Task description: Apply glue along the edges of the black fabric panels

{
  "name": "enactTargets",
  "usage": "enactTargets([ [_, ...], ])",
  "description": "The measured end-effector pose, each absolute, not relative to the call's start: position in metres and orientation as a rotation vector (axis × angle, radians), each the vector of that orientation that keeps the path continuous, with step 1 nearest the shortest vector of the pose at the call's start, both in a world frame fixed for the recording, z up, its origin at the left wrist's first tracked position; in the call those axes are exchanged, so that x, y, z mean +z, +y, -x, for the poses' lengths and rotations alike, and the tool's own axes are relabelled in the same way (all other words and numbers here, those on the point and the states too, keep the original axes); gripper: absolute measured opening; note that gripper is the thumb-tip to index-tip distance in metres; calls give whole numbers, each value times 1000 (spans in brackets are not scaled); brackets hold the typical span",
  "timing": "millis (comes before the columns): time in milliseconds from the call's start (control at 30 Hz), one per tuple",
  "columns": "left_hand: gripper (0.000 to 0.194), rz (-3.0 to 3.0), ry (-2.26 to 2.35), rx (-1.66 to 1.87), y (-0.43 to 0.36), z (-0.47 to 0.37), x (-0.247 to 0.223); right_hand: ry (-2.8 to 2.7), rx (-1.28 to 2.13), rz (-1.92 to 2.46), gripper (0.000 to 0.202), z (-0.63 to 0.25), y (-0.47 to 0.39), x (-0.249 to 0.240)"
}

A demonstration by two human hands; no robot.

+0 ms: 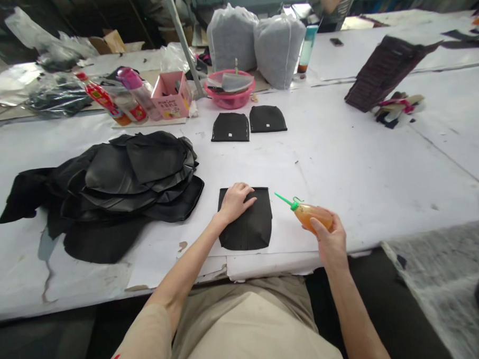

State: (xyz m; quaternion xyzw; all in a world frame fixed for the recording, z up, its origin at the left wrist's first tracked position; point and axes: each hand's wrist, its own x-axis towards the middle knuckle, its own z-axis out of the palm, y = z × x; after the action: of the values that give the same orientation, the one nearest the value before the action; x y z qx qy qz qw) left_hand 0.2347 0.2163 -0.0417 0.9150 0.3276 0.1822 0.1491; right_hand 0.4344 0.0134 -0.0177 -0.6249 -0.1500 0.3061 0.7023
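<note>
Left hand (236,201) lies palm down on the black piece (247,232), fingers loosely spread near its straight top edge; nothing gripped. The piece rests flat on the white table (321,149), directly under this hand and left of the right hand (331,236).

Right hand closed around the bottle (313,217), orange contents, held tilted. Its green nozzle (284,200) points up and leftward, toward the left hand, tip just beside the piece and apart from it.

Left of the left hand: a loose, overlapping heap (136,168) of black pieces. Beyond the left hand: two small panels (230,128) side by side, each with a small white mark; farther out, a pink basin (231,99) and two grey bags (233,39). Beyond the heap, far left of the hands: a pink box (172,98) with drink bottles (101,98) leaning beside it.

Far beyond and right of the right hand: a dark stack (385,72), scraps (399,109) against its base. Phone (336,41) farther out, near a person (337,3) in a striped top.
</note>
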Motion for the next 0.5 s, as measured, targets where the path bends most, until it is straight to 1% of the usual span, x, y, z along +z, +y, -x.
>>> enactTargets([
  [67,31,-2622,918,473,211,-230,-46,-405,639,1446,61,-436,22,-22],
  [133,37,-2604,939,459,207,-228,-50,-511,588,1527,64,-438,29,-25],
  [267,40,-2579,978,491,204,-228,-55,-726,501,1685,67,-440,38,-24],
  [500,41,-2556,983,500,203,-227,-55,-1014,341,1813,65,-442,50,-21],
])
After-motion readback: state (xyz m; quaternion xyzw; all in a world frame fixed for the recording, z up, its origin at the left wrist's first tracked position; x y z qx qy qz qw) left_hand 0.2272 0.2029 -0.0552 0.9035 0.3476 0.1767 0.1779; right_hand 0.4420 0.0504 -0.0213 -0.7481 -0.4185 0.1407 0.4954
